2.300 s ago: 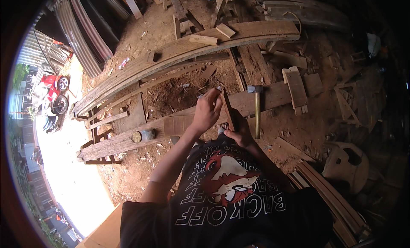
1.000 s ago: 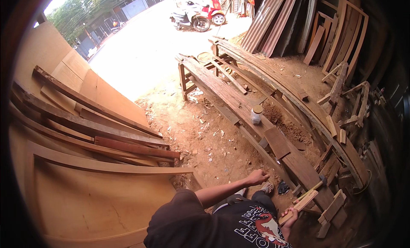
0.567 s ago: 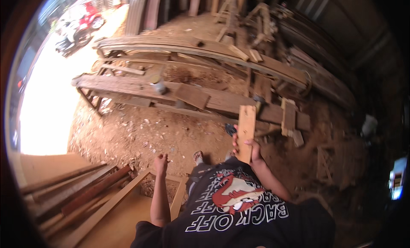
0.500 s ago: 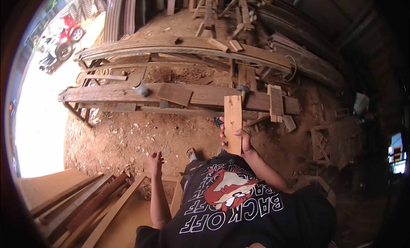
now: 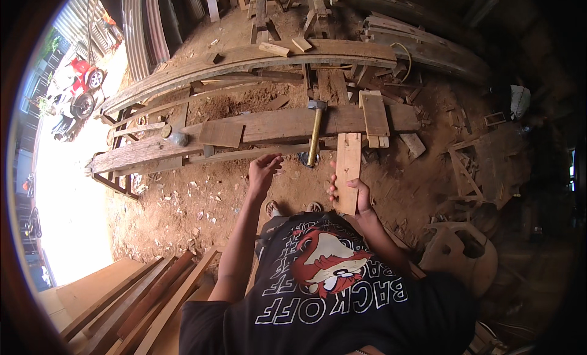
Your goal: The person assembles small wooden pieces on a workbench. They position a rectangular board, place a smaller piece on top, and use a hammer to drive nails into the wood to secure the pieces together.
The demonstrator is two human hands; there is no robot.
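Note:
My right hand (image 5: 362, 196) grips a short, pale wooden board (image 5: 348, 174), held upright with the thumb across its front and the fingers round its left edge. To the left, my left hand (image 5: 263, 173) is raised, its fingers loosely bent and partly apart, with nothing visible in them. A hammer (image 5: 315, 132) with a yellowish handle rests across the nearer workbench (image 5: 284, 127), its handle overhanging the near edge, a short way right of my left hand. Just under the handle's end shows a small dark object (image 5: 305, 160) that I cannot make out.
On the same bench lie a brown wooden piece (image 5: 221, 135), a clear round container (image 5: 178, 138) and stacked short boards (image 5: 374, 118). Behind it stands a second long bench (image 5: 238, 60). Long timbers (image 5: 153, 297) lean at the lower left. A motorbike (image 5: 79, 92) stands outside.
My left hand has risen and moved right, towards the hammer. The board in my right hand has shifted slightly right. The view has turned, showing more of the hammer.

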